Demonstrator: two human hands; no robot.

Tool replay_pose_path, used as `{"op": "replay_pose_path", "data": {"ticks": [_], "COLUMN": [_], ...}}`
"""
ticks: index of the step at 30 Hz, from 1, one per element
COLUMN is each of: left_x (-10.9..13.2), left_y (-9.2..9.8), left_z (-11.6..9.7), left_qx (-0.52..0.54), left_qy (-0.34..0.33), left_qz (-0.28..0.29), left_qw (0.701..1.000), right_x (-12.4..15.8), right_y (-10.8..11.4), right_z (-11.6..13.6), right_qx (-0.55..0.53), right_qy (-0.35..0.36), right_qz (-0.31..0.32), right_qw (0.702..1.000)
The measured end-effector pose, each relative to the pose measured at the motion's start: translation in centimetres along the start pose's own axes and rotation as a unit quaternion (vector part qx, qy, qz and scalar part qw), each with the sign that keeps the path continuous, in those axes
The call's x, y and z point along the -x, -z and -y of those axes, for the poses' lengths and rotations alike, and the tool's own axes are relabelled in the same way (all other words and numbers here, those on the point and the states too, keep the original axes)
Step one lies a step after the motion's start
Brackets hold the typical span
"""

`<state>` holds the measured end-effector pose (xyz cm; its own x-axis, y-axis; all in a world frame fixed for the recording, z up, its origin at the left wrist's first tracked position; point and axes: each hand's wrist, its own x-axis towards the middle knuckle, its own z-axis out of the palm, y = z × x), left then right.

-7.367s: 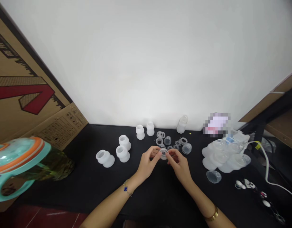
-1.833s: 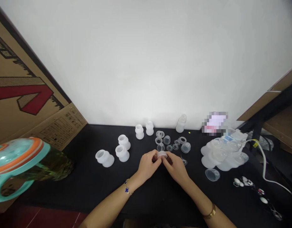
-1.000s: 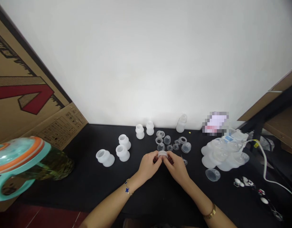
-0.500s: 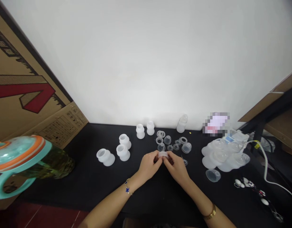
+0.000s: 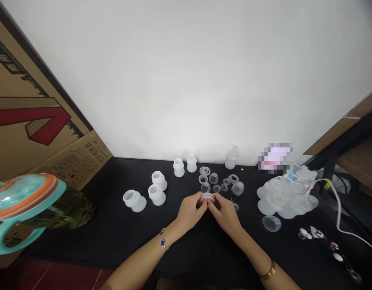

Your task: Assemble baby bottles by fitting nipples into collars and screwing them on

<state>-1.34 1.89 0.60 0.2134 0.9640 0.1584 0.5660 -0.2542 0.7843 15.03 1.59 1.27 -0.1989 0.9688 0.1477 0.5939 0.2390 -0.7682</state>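
Left hand: the left hand [image 5: 190,209] was raised just over the black table [image 5: 113,225], fingertips pinched on the left side of a small clear ring [image 5: 207,197]; a thin chain with a blue charm sat on its wrist.
Right hand: the right hand [image 5: 225,213] met it from the other side, fingertips clamped on the right edge of the same ring; a gold bangle circled its wrist.
Ring: held between both hands, near the middle of the table, just in front of the loose clear parts.
Small clear parts: a scatter of little rings and caps [image 5: 219,182] lay just behind the hands, apart from them.
White cups: five squat white cups [image 5: 157,194] stood to the left of the hands, two of them farther back near the wall.
Small bottle: one stood upright [image 5: 231,157] at the wall.
Clear domes: a heap of them [image 5: 284,196] lay to the right, with a single clear cup [image 5: 272,223] in front.
Jug: a teal and orange lid [image 5: 22,197] showed at the left edge.
Cardboard box: it leaned at the left [image 5: 31,121].
White cable: it ran along the right side [image 5: 339,213].
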Motion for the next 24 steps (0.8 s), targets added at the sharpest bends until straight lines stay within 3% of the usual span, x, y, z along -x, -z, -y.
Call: {"op": "replay_pose_path", "data": {"ticks": [24], "left_x": [0.00], "left_y": [0.01], "left_z": [0.13], "left_qx": [-0.005], "left_qy": [0.003], "left_qz": [0.003], "left_qw": [1.000], "right_x": [-0.02], "right_y": [-0.30], "right_z": [-0.22], "right_qx": [-0.005], "right_qy": [-0.009], "right_qz": [-0.009], "right_qw": [1.000]}}
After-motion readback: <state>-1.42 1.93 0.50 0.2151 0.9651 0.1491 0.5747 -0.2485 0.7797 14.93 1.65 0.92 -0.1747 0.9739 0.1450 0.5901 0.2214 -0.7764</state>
